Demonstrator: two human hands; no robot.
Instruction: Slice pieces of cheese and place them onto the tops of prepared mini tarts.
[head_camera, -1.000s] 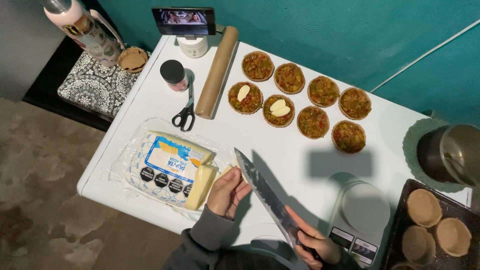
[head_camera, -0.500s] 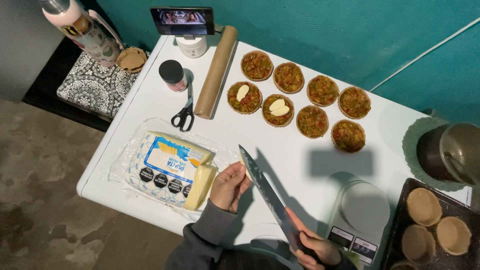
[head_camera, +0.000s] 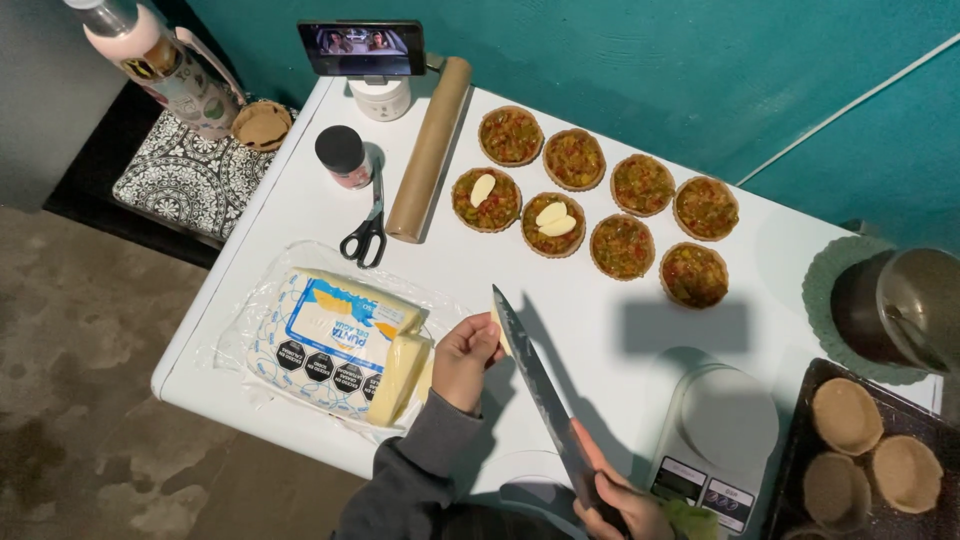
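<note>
cheese package (head_camera: 335, 345): clear wrap, blue-yellow label | phone screen (head_camera: 362, 46): lit, table's back edge

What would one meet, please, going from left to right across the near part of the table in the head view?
Block of cheese in its wrapper → left hand → knife → kitchen scale → dark tray of empty tart shells.

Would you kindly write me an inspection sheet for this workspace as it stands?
Surface: white table, crowded.
Job's things: cheese block in opened wrapper; cheese slice; long knife; eight filled tartlets, two topped with cheese slices.
Clutter: scissors, rolling pin, small jar, kitchen scale, tray of empty shells, phone on a stand.
Hands: left hand pinches the slice; right hand grips the knife handle.
Cables: nothing seen.
Surroundings: teal wall, bottle on a patterned mat, lidded pot.
</note>
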